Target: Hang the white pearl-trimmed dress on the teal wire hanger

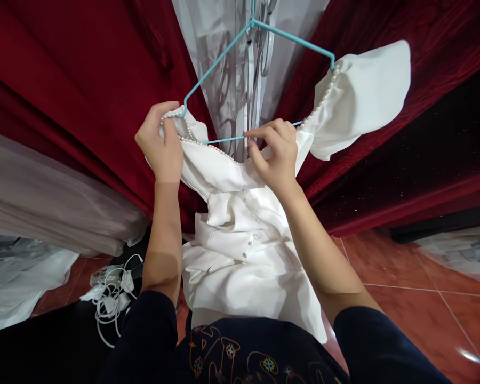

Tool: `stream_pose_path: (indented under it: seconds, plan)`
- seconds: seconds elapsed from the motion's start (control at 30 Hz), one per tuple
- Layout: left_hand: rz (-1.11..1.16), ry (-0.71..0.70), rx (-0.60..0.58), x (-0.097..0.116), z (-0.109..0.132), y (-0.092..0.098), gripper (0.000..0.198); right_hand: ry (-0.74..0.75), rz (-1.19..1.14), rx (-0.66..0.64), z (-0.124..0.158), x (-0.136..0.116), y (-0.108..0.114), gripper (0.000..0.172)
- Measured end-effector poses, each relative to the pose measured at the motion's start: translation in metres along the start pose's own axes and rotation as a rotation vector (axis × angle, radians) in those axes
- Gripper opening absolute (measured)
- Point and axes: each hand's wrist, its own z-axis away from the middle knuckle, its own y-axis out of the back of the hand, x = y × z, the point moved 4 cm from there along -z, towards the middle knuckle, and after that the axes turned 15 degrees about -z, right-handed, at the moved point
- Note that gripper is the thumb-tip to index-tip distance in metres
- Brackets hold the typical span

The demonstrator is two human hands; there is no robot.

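Observation:
A white dress (240,277) with a pearl-edged neckline and small buttons down its middle hangs in front of me on a light-blue hanger (218,61). My left hand (162,144) is closed around the pearl-trimmed shoulder of the dress, at the hanger's left end. Thumb and index finger of my right hand (275,154) pinch the hanger's lower bar, just above the neckline. The dress's right sleeve (368,98) spreads out from the hanger's other end. Parts of the neckline are hidden behind my right hand.
Dark red curtains (80,80) hang on both sides, with sheer white fabric (216,64) between them. Tangled white cables (114,304) lie on a black surface at lower left. Red floor tiles (408,266) show at right, near pale tulle (464,250).

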Motion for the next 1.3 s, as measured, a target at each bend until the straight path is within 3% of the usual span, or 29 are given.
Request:
stream_pose_path:
  seconds: [0.13, 0.2, 0.3, 0.5, 0.6, 0.67, 0.77, 0.83, 0.97, 1.1, 1.17, 1.23, 1.3]
  plan:
    - [0.031, 0.226, 0.197, -0.045, -0.003, 0.027, 0.03, 0.023, 0.013, -0.033, -0.006, 0.003, 0.006, 0.028]
    - [-0.007, 0.336, 0.184, -0.064, 0.003, 0.043, 0.021, 0.033, 0.012, -0.039, -0.008, 0.003, 0.008, 0.028]
    - [0.01, 0.403, -0.087, -0.067, 0.016, 0.059, 0.016, 0.018, -0.025, -0.039, -0.008, 0.002, 0.008, 0.031]
    - [-0.019, 0.258, -0.765, -0.009, 0.043, 0.061, 0.024, -0.025, -0.039, -0.003, -0.007, 0.002, 0.003, 0.033]
    - [0.164, 0.207, -0.894, 0.017, 0.053, 0.059, 0.026, -0.027, -0.031, 0.014, -0.006, 0.001, 0.002, 0.032]
    - [0.25, 0.096, -0.794, 0.033, 0.052, 0.057, 0.027, -0.037, -0.033, 0.014, -0.006, 0.0, 0.002, 0.032]
    - [0.231, -0.05, -0.385, 0.053, 0.04, 0.052, 0.039, -0.06, -0.029, 0.009, -0.005, -0.002, 0.002, 0.032]
    - [0.138, -0.1, -0.244, 0.059, 0.032, 0.039, 0.038, -0.065, -0.027, 0.014, -0.004, -0.004, 0.001, 0.031]
    - [-0.015, -0.157, -0.414, 0.061, 0.03, -0.003, 0.031, -0.039, -0.004, 0.017, 0.0, -0.012, -0.004, 0.029]
    - [-0.094, -0.184, -0.479, 0.06, 0.042, -0.017, 0.034, -0.001, 0.011, -0.052, -0.002, -0.019, 0.002, 0.026]
    - [-0.119, -0.197, -0.484, 0.061, 0.046, -0.017, 0.036, 0.069, -0.002, 0.001, -0.009, -0.02, 0.02, 0.025]
    - [-0.117, -0.199, -0.492, 0.06, 0.048, -0.016, 0.039, 0.158, 0.021, 0.176, -0.019, -0.015, 0.05, 0.026]
    - [-0.111, -0.197, -0.504, 0.058, 0.047, -0.015, 0.04, 0.162, 0.017, 0.295, -0.031, -0.001, 0.079, 0.04]
